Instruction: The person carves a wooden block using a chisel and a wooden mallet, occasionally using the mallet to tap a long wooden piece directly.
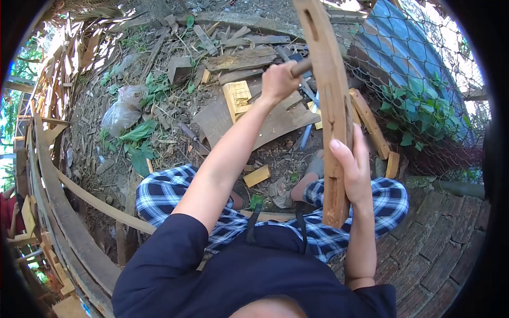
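A long wooden beam (pixel 327 106) with several narrow slots cut into it rises from near my lap, tilted upward. My right hand (pixel 354 169) grips its lower part, the thumb across the face and the fingers along the far edge. My left hand (pixel 279 84) is closed round the thick, round handle (pixel 301 68) of a tool beside the beam's upper half. The tool's far end is hidden behind the beam, so its kind cannot be told. Below my left hand, a light wooden block (pixel 237 100) with carved recesses lies on a flat brown board (pixel 212 119).
Scrap wood (pixel 246 55) and leaves litter the dirt. A plastic bag (pixel 124 110) and a slim handled tool (pixel 187 130) lie left. A chain-link fence (pixel 424 58) stands right, before a blue sheet (pixel 395 32). Another person's red sleeve (pixel 8 214) shows far left.
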`<state>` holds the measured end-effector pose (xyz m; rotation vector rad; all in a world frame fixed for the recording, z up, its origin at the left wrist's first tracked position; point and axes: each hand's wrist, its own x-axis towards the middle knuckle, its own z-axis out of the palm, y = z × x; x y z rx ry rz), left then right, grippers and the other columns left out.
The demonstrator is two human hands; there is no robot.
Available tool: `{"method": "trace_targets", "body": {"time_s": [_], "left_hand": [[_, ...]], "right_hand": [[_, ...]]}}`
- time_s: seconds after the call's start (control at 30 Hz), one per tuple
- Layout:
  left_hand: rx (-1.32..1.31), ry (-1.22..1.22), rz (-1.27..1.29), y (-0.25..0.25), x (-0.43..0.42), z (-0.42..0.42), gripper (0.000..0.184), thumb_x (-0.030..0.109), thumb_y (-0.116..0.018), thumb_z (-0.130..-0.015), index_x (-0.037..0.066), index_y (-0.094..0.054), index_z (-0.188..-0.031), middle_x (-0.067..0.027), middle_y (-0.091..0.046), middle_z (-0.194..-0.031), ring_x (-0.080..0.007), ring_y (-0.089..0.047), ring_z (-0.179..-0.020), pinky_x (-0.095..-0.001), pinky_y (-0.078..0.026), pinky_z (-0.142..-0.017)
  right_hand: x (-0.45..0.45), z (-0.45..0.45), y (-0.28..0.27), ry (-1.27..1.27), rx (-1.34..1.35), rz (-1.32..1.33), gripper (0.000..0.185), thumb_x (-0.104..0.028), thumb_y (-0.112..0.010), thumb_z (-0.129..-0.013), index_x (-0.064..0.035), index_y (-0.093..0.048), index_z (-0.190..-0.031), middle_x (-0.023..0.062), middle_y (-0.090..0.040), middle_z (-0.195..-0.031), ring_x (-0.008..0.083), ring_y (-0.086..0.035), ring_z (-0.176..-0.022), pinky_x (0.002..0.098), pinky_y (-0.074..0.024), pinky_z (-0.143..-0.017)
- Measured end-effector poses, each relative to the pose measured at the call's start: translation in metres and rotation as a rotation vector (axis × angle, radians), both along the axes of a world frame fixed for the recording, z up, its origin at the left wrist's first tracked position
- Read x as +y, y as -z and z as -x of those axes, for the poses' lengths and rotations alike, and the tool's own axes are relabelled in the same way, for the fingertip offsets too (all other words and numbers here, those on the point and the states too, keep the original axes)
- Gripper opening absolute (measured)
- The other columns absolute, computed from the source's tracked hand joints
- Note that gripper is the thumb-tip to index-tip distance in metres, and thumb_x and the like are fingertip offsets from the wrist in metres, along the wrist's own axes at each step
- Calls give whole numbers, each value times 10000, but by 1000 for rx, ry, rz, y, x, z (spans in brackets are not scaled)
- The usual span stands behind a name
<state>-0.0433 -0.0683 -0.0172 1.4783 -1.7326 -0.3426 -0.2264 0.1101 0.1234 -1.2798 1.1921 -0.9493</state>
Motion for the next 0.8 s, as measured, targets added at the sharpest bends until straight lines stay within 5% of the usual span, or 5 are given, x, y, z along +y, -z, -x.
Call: {"method": "trace_targets", "body": {"time_s": [0.2, 0.27, 0.4, 0.6, 0.8], "left_hand": [[16, 67, 60, 8, 14, 6, 139, 275, -731, -773, 172, -658, -830, -115, -665, -690, -310, -674, -626, -424, -534, -585], [126, -75, 309, 5, 8, -16, 138, 258, -739, -811, 143, -680, -859, -88, -676, -681, -249, -664, -567, -404, -508, -552], [580, -585, 489, -4, 1, -84, 268, 248, -678, -907, 31, -589, -777, -19, -532, -578, -138, -516, -469, -339, -429, -451], [1260, -636, 339, -13, 27, -120, 279, 223, -655, -917, 72, -457, -790, 20, -429, -514, -89, -388, -337, -263, -293, -286], [1105, -562, 317, -27, 25, -125, 251, 196, -652, -916, 60, -494, -777, 29, -450, -534, -64, -401, -367, -249, -295, -308]], "right_hand": [[22, 28, 2, 110, -11, -10, 395, -214, -565, -937, 18, -474, -1244, 98, -578, -1075, 145, -541, -949, 291, -451, -853], [27, 31, 4, 117, -14, -9, 396, -216, -566, -939, 19, -473, -1244, 98, -579, -1075, 144, -542, -948, 289, -453, -850], [32, 28, 6, 124, -50, -19, 395, -223, -576, -940, 21, -475, -1234, 102, -581, -1062, 143, -547, -949, 285, -456, -843], [37, 21, 7, 82, -1, 8, 409, -236, -588, -938, 27, -478, -1230, 102, -591, -1033, 146, -561, -919, 287, -466, -827], [39, 19, 6, 53, 49, 26, 442, -262, -580, -934, 31, -479, -1249, 100, -603, -1035, 142, -578, -913, 282, -475, -818]]}}
